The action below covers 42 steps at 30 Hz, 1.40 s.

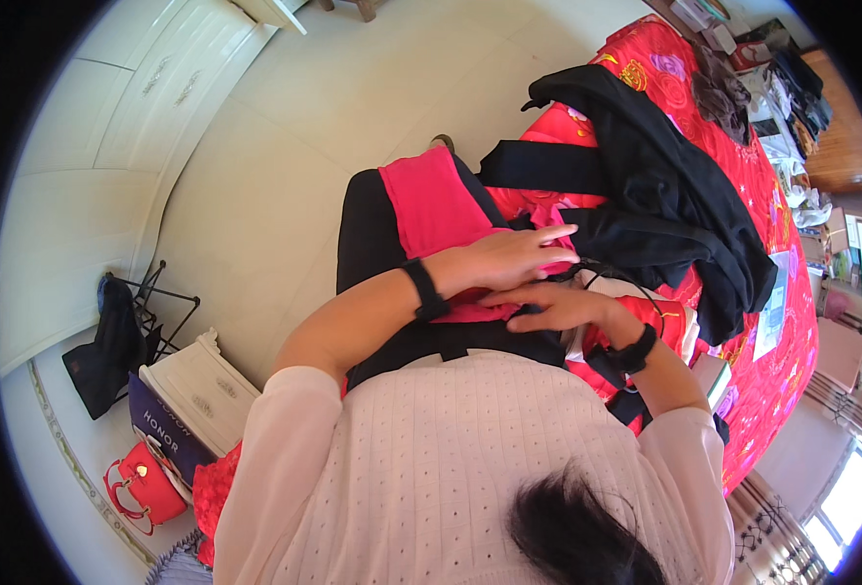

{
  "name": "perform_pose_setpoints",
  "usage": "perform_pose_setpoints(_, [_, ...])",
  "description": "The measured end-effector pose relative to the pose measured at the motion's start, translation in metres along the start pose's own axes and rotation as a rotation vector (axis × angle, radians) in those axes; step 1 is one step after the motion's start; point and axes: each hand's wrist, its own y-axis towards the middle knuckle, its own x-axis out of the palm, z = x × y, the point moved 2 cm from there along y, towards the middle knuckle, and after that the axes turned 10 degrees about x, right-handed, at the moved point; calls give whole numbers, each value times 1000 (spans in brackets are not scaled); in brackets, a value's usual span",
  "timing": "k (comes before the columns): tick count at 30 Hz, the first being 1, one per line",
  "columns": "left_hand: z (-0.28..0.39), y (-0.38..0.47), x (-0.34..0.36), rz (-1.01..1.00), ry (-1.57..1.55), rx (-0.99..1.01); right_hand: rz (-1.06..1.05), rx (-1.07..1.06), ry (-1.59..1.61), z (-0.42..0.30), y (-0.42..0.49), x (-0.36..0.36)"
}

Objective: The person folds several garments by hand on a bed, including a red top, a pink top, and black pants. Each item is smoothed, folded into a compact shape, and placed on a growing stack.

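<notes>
A bright pink cloth garment lies across my lap over my black trousers. My left hand rests on the garment, its fingers stretched apart toward the right. Just below it, my right hand reaches leftward over the folded lower part of the same cloth, thumb and fingers spread. The hands nearly meet, and part of the garment is hidden beneath them. Beside them on the bed lies a large black garment. A thin black cord curves near my right wrist.
I sit at the edge of a bed with a red floral cover. A dark crumpled cloth lies farther up. At left stand a white wardrobe, a nightstand, a folding frame and a red handbag.
</notes>
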Motion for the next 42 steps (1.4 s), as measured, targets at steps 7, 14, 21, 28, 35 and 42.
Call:
perform_pose_setpoints(7, [3, -75, -24, 32, 285, 124, 584, 755, 635, 67, -39, -47])
perform_pose_setpoints(14, [12, -94, -11, -71, 305, 56, 839, 687, 1046, 104, -6, -21])
perform_pose_setpoints(21, [13, -93, -5, -2, 173, 198, 1052, 554, 1254, 121, 13, -37])
perform_pose_setpoints(28, [14, -96, -3, -22, 37, 120, 862, 2, 1715, 110, -9, -48])
perform_pose_setpoints(35, [1, -102, 6, -42, 85, 146, 1123, -87, 1447, 72, -15, -75])
perform_pose_setpoints(42, [10, -126, -10, 2, -76, 23, 1220, -119, -72, -19, 1, -50])
